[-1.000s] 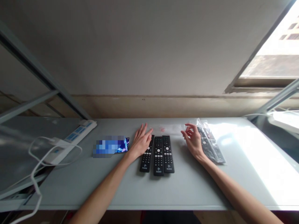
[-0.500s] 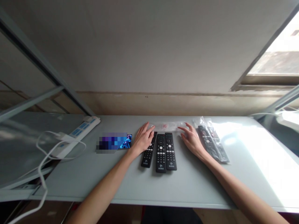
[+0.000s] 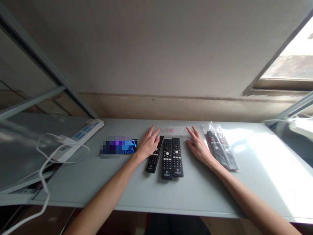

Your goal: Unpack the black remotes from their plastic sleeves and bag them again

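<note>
A flat clear plastic bag [image 3: 172, 131] with a small red print lies near the back of the desk. My left hand [image 3: 147, 143] is open, its fingertips at the bag's left end. At the other end, the outstretched fingers of my open right hand [image 3: 199, 146] touch or hover just over the plastic; I cannot tell which. Between my wrists lie three black remote controls: a slanted left one [image 3: 152, 162] partly covered by my left hand, a middle one [image 3: 167, 163] and a right one [image 3: 177, 160], these two side by side.
Right of my right hand lie bagged black remotes [image 3: 221, 150] in clear plastic. A phone [image 3: 130, 146], partly blurred out, rests to the left. Farther left are a white power strip [image 3: 84, 135] and a looping white cable [image 3: 44, 186]. Sunlight falls on the desk's right side.
Both hands stay at the bag's ends; the fingers of my right hand have straightened and shifted slightly left. The whole view has moved a little. The remotes have not visibly moved.
</note>
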Demonstrator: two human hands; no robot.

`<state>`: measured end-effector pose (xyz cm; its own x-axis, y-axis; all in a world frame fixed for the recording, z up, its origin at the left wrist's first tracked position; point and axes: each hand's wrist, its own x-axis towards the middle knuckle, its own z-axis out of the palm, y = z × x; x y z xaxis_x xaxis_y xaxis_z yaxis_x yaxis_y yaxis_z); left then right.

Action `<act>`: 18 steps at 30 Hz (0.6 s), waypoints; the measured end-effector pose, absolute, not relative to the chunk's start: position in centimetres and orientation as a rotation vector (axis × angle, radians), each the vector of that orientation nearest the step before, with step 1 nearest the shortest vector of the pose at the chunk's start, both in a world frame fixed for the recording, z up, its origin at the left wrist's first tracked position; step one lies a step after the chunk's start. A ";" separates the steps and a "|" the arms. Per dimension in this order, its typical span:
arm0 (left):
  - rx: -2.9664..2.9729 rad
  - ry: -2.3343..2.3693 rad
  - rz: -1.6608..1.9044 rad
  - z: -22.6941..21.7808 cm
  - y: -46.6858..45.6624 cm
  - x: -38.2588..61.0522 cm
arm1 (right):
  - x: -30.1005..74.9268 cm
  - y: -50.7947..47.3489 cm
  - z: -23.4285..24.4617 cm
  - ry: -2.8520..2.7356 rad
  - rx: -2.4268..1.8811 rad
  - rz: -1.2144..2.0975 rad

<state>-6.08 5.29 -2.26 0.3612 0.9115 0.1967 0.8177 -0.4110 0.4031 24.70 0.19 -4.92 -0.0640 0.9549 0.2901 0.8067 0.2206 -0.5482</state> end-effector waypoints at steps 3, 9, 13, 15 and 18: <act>2.407 1.553 0.554 -2.3 5.3 -6.1 | 24.6 0.3 -5.1 -1.911 -1.589 0.308; 2.408 1.551 0.593 -2.5 5.3 -6.0 | 24.8 0.5 -5.8 -1.806 -1.557 0.316; 2.425 1.569 0.628 -2.9 5.4 -6.0 | 24.7 0.4 -5.9 -1.861 -1.499 0.280; 2.434 1.578 0.632 -3.0 5.5 -6.0 | 24.7 0.4 -5.9 -1.871 -1.493 0.273; 2.437 1.582 0.603 -3.0 5.5 -6.0 | 24.7 0.3 -5.8 -1.875 -1.498 0.275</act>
<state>-6.04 5.53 -2.99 0.3540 0.9042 0.2389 0.8338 -0.4209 0.3573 24.69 0.32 -5.81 -0.0759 0.9169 0.3919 0.7655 0.3054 -0.5663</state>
